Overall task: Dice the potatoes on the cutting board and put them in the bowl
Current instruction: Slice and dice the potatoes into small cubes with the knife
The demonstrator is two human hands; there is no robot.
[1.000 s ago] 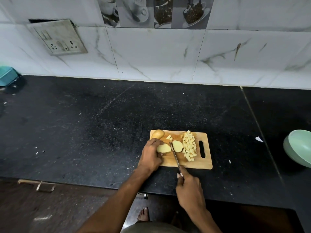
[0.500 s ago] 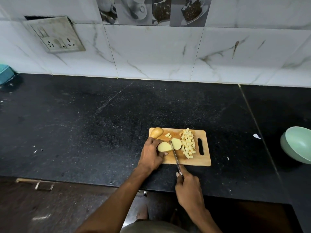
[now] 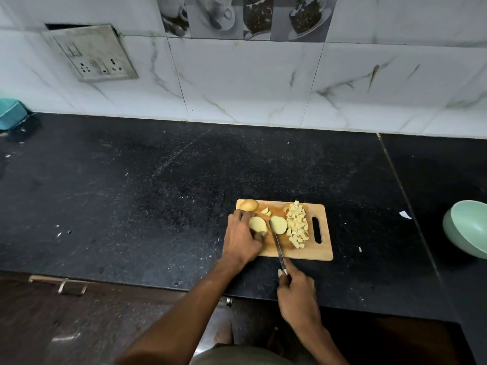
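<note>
A black speckled stone countertop (image 3: 158, 193) runs under a white marble-patterned tiled wall (image 3: 250, 83), which carries a tilted metal socket plate (image 3: 89, 52). Far to the right, well apart from the work, sits the pale green bowl (image 3: 466, 230), tipped toward the camera; whether anything lies in it cannot be told. Near the front edge lies the wooden cutting board (image 3: 320, 252), its handle slot to the right. On it, the left hand (image 3: 241, 239) curls its fingers round a peeled potato half (image 3: 257, 224), pinning it to the board. The right hand (image 3: 297, 293) grips the handle of a kitchen knife (image 3: 276, 242), whose blade lies along the gap between that half and a second peeled half (image 3: 278, 224) lying free just to its right. An unpeeled potato (image 3: 249, 205) rests at the board's far left corner, a few loose chunks (image 3: 266, 212) lie beside it, and a heap of diced potato cubes (image 3: 297, 225) fills the strip next to the slot. The step in hand looks like dicing, partway through: two halves and one whole potato remain uncut. The next move probably calls for slicing the held half into slabs, with the holding fingertips tucked back from the blade, since they sit close to it.
</note>
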